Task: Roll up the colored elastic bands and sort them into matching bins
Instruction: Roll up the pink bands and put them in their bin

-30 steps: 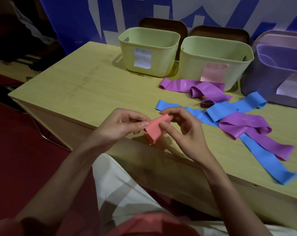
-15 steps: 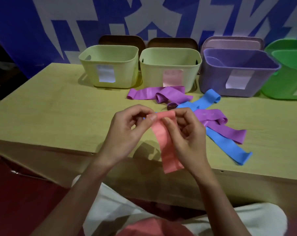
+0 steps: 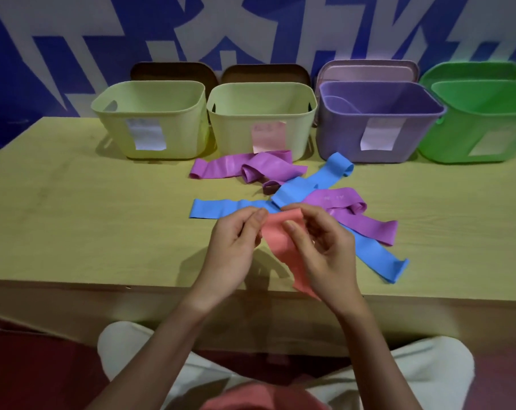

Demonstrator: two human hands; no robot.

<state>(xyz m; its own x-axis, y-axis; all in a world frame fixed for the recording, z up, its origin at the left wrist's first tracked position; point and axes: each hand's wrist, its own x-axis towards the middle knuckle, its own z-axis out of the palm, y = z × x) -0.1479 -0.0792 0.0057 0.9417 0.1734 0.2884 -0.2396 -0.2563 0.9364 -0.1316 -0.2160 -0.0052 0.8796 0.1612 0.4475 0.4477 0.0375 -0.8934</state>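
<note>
Above the near edge of the desk [image 3: 88, 232], both hands pinch the top of a pink band [image 3: 276, 241]: left hand [image 3: 234, 250] at 9 o'clock of it, right hand [image 3: 324, 250] at 3. The band's tail hangs toward 5 o'clock. Beyond lie blue bands [image 3: 313, 184] and purple bands [image 3: 244, 168], crossed. Farthest, at 12, stand four bins [image 3: 259, 119].

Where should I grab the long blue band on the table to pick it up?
Pinch the blue band at its flat left end, coming from the left. That end lies bare on the table; its middle runs under purple bands and the hands.
</note>
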